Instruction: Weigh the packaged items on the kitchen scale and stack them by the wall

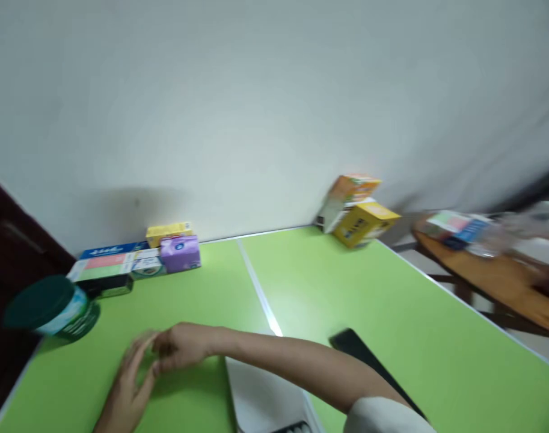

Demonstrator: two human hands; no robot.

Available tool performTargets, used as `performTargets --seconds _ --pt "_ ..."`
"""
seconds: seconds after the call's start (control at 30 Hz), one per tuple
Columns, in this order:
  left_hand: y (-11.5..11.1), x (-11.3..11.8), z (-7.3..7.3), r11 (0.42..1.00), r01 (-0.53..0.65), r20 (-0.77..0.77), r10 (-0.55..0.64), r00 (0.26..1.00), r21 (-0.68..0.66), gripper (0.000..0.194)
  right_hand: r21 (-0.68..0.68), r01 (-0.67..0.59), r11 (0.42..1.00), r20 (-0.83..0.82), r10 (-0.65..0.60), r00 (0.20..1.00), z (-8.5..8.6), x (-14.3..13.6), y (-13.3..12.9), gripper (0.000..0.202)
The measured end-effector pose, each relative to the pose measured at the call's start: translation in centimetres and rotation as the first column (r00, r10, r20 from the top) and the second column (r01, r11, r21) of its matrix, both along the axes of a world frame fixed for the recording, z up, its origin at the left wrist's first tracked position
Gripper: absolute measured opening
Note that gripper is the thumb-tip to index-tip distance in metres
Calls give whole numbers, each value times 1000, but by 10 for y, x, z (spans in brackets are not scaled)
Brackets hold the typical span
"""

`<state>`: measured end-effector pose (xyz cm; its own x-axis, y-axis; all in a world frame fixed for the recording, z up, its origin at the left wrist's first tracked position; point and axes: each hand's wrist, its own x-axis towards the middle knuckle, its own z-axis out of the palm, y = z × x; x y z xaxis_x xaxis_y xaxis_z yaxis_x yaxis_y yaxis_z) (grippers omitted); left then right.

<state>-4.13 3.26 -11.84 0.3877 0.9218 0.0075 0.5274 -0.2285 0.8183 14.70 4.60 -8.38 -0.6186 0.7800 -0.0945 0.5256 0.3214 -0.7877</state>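
Right hand (180, 347) right at the left hand (126, 385), left thumb and fingers spread, right fingers curled, pinch unclear; steady both above the table (220, 288)

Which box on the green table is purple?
The purple box at the right end of the left-hand group, just in front of a small yellow box; none of the others looks purple.

From where I stand, a plain pale wall (265, 120) fills the view, brightest across its middle and greyer toward the edges. Against it sits a green table (296, 264), white-edged, a pale strip (256, 285) running along it, glare beside that. Something dark brown (12, 258) stands left; a wooden table (477, 273), blurred, right, apart from the green one.
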Motion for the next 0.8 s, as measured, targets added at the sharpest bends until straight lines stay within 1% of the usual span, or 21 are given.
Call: performTargets --seconds 0.03,0.07,0.1,0.13,0.2,0.27,0.33,0.4,0.43,0.47,0.5,0.53,0.57,0.63,0.67,0.73,0.77,0.8 --pt "-12 16 -5 984 113 -1 -114 993 -136 47 -17 -25 1000 24 25 999 3 21 -22 31" --pt "-22 33 -8 948 215 6 -220 976 -236 51 -33 -15 999 42 16 999 7 41 -45 28" --pt "-32 52 -8 901 315 19 -324 946 -298 53 -47 19 999 49 -17 999 9 60 -67 27" --pt "-40 71 -4 856 402 33 -414 910 -324 53 -64 68 996 40 -65 997 12 79 -88 27" --pt "-57 113 11 787 526 52 -540 840 -323 51 -134 180 974 -31 -186 982 16 116 -128 29" --pt "-73 157 29 729 615 69 -626 776 -301 48 -246 270 931 -152 -313 938 19 154 -161 32" --pt "-89 202 42 685 671 82 -680 729 -285 46 -341 313 886 -281 -414 866 22 196 -189 31" --pt "-104 253 45 668 687 112 -689 716 -287 49 -395 352 849 -378 -499 780 21 240 -211 26" --pt "-111 281 43 670 681 142 -674 725 -295 52 -400 406 822 -398 -554 731 20 264 -219 24" --pt "-118 311 40 669 675 182 -656 733 -309 56 -389 487 782 -400 -620 675 17 288 -225 23" --pt "-123 344 36 672 668 226 -630 743 -321 59 -362 584 726 -393 -687 611 13 314 -230 24" --pt "-127 379 32 680 660 272 -602 751 -320 61 -322 684 655 -384 -751 538 8 340 -232 24" --pt "-129 415 29 694 646 314 -566 762 -318 64 -273 774 572 -382 -803 458 3 366 -233 25" --pt "-128 489 25 751 612 406 -492 770 -249 63 -199 895 400 -405 -865 296 -11 421 -228 33" --pt "-126 524 22 771 589 460 -444 769 -241 65 -181 931 316 -424 -880 216 -17 448 -224 40" --pt "-119 587 15 798 559 466 -416 781 -225 75 -155 980 126 -454 -890 43 -30 500 -213 54" --pt "-116 614 11 809 547 470 -404 785 -216 82 -146 989 38 -467 -884 -35 -35 523 -208 60" --pt "-112 636 6 813 547 478 -406 779 -200 88 -141 989 -37 -477 -873 -101 -39 545 -202 65"
